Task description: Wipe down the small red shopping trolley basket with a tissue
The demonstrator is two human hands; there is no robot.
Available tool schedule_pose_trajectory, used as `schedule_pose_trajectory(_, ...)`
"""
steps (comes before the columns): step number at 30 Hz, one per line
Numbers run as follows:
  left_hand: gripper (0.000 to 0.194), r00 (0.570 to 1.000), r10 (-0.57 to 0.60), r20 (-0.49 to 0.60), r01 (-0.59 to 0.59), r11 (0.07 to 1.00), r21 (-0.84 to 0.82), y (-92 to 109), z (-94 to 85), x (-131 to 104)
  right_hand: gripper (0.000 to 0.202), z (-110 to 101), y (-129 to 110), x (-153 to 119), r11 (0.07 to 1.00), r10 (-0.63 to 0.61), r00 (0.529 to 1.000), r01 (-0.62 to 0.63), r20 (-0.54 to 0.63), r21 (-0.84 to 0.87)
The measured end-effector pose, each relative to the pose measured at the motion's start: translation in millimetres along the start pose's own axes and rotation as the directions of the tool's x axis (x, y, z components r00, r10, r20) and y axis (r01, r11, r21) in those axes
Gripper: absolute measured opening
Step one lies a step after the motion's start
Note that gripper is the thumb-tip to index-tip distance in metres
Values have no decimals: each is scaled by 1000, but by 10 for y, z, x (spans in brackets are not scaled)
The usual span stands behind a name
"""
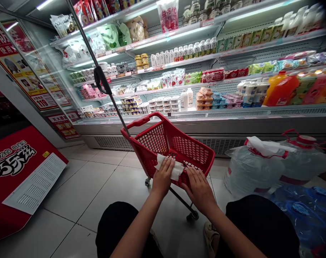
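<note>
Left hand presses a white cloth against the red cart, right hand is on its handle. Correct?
Not quite: the right hand isn't on the handle; the head view shows it at the near side of the red cart. The left hand does press the white cloth against it.

A supermarket's chilled aisle
Lit, open-fronted refrigerated shelves [195,59] stand across the view, price labels [207,22] along their front edges, packed with rows of small bottles [196,49], cartons [246,40], stacked cups [167,104] and a big orange drink bottle [280,89]. A vent grille [114,142] lines the cabinet base [233,127]. On the tiled floor [79,179] stand a red shopping cart [145,156] and, near the shelves' lower right corner, 2 large bagged clear jugs [254,168].
</note>
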State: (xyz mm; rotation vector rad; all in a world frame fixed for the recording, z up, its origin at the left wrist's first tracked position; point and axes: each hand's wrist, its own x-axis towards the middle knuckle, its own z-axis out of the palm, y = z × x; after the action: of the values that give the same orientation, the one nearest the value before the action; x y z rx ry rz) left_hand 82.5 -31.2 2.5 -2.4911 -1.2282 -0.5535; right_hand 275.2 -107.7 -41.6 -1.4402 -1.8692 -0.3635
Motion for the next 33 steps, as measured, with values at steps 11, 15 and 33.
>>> schedule_pose_trajectory(11,72,993,106,60,-111,990,89,-281,-91,-28,60,-26,39,-106,998,-36,999,35,20,48)
schedule_pose_trajectory(15,70,998,12,70,-18,995,99,-553,-122,55,66,-22,85,-83,994,-76,996,73,35,80)
schedule_pose_trajectory(33,76,1000,19,7,-19,988,155,-218,-105,-86,84,-200,50,-4,991,18,999,-13,34,-135)
